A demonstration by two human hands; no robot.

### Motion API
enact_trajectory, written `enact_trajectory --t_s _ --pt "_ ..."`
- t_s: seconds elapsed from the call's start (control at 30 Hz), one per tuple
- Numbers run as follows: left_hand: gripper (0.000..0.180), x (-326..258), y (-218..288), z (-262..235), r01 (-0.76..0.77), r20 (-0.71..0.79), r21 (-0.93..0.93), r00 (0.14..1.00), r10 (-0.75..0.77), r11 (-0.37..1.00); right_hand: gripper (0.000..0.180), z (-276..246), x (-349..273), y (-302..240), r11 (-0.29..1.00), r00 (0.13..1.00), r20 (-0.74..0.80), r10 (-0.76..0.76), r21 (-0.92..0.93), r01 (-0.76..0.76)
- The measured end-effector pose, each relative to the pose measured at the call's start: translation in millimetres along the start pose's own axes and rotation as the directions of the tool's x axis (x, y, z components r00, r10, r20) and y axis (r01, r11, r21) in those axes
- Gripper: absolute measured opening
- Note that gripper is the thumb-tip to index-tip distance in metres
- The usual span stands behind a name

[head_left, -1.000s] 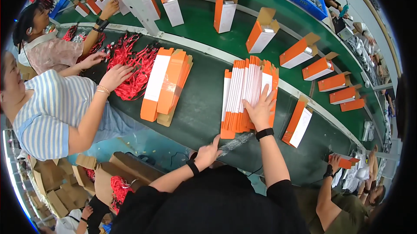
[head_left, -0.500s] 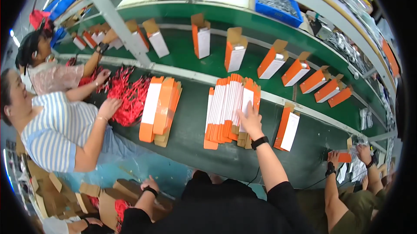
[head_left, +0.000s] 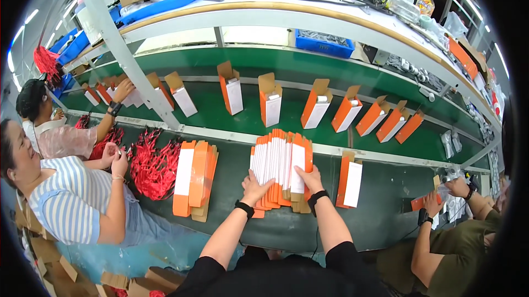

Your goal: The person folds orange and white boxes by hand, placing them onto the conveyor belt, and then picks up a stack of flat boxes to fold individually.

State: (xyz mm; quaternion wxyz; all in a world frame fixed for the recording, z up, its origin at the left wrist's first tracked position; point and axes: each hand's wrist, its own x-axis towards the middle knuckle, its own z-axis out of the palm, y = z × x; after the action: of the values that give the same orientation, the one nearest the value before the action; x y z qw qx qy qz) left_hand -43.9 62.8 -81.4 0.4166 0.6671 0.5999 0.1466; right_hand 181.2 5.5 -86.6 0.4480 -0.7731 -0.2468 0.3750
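Observation:
Both my hands are on a row of flattened orange-and-white cartons (head_left: 280, 159) leaning together on the dark table in front of me. My left hand (head_left: 255, 189) rests over the near left part of the row, thumb and fingers spread. At its right end, my right hand (head_left: 310, 180) touches the cartons with thumb and fingers apart. Its farther fingertips are partly hidden. To the right stands a single orange-and-white carton (head_left: 349, 180), apart from the row. On the left is another bundle of flat cartons (head_left: 194, 178), untouched by me.
Opened cartons (head_left: 317, 104) stand along the green channel behind a metal rail (head_left: 259, 134). Red cords (head_left: 151, 165) are heaped at left near two people. At right, another person's hands (head_left: 433, 202) hold an orange carton. A shelf (head_left: 242, 15) overhangs the far side.
My left hand has come up from below onto the carton row. My right hand has shifted to the row's right side. The view has tilted upward, showing more of the shelf.

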Motion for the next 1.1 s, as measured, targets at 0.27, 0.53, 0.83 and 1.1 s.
enact_trajectory --t_s 0.27,0.53,0.83,1.1 --pt "0.126 14.3 -4.2 -11.0 0.152 0.142 -0.158 0.981 -0.13 0.976 0.107 35.7 -13.0 -25.7 0.998 0.997 0.063 0.049 -0.041 -0.046" --pt "0.108 -9.1 -38.7 -20.3 0.156 0.335 -0.606 0.939 0.073 0.78 0.116 61.8 -57.7 -46.2 0.967 0.988 0.129 -0.084 -0.228 0.112" --pt "0.093 -68.1 -74.1 -54.4 0.181 0.246 -0.534 0.968 -0.053 0.826 0.06 63.9 -119.7 -25.1 0.975 0.969 0.145 -0.199 -0.072 0.211" --pt "0.078 -86.8 -23.1 -51.5 -0.239 -0.224 0.255 0.928 0.297 0.937 0.028 27.8 -88.4 12.2 0.951 0.937 0.227 -0.265 -0.097 0.292"
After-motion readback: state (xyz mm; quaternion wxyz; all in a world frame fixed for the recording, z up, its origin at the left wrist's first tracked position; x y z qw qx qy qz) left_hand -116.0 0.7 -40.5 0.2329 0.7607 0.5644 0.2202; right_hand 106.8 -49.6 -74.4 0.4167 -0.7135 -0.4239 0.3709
